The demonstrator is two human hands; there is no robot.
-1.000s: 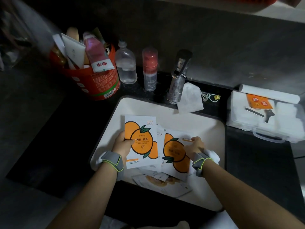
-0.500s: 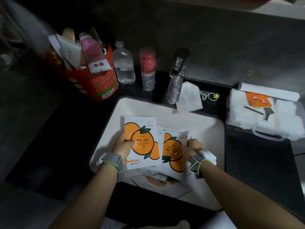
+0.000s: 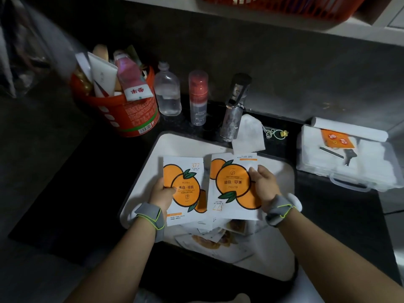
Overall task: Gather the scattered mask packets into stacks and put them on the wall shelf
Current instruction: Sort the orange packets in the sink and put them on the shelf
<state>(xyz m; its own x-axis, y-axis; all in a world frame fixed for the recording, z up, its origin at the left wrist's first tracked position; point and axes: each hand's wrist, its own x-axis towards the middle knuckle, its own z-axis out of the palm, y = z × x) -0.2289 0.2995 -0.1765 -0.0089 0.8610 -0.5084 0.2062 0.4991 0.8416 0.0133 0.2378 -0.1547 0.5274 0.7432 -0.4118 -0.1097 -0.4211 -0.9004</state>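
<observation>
Orange-on-white foil: mask packets, two lots, held side by side above the sink basin (image 3: pixel 140 171).

- Left hand (image 3: pixel 162 194): grip pinching the upright packet (image 3: pixel 184 189) at its left edge, thumb on the print; another packet shows behind it.
- Right hand (image 3: pixel 265 189): grip pinching the inverted packet (image 3: pixel 235 186) at its right edge.
- Step, as we judge it: merging both into one stack. We would turn the inverted packet to match, then square the edges before closing them together, as slick foil likely fans.
- Still to gather: loose packets (image 3: pixel 209 243) overlapping in the basin beneath.
- Tabletop: tap (image 3: pixel 235 106), clear bottle (image 3: pixel 167 92), red-capped spray (image 3: pixel 198 97), red bucket (image 3: pixel 131 114), white box (image 3: pixel 349 162).
- Wall shelf (image 3: pixel 371 36) above carries a red basket (image 3: pixel 295 5); we would lift stacks clear of the tap and bottles.
</observation>
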